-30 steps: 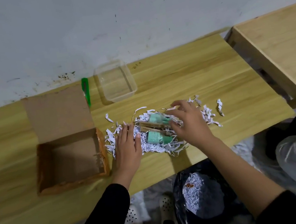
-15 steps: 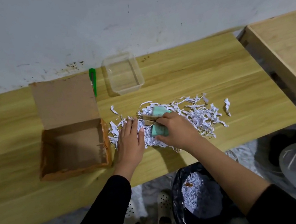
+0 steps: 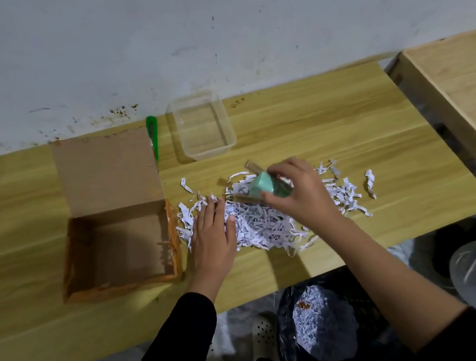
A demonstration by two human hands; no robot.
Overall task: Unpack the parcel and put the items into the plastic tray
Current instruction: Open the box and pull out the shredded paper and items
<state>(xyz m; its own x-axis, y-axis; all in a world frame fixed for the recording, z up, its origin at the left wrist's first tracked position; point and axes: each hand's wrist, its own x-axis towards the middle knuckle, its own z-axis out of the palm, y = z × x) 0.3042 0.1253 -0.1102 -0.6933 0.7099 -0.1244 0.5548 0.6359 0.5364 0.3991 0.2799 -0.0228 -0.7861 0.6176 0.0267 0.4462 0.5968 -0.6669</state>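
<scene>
Your right hand [image 3: 300,194] is curled shut around the mint-green item [image 3: 265,188], thumb at its near end and fingers over its far side, with a brown flat piece [image 3: 247,201] caught under it; half a second ago that item lay in the shredded paper [image 3: 268,225] under your fingers, and now it is raised clear of the heap; its long axis appears to run from near-right to far-left, the far end tilted up towards the plastic tray [image 3: 202,124], though blur keeps the exact shape unclear; a second brown strip [image 3: 251,166] sticks out beyond its far end; your left hand [image 3: 213,239] lies flat and open, fingers spread, pressing the left edge of the shredded paper and holding nothing, much as it did before; the plastic tray stands beyond the paper, well apart from the item, near the wall; left of the paper, just beside your left hand, sits the open cardboard box [image 3: 117,248] with its lid flap laid back; a green tool [image 3: 153,137] lies between that flap and the tray; all rest on the wooden table [image 3: 360,118]; below the table's near edge, under your right forearm, a black bag [image 3: 330,330] holds more shreds
</scene>
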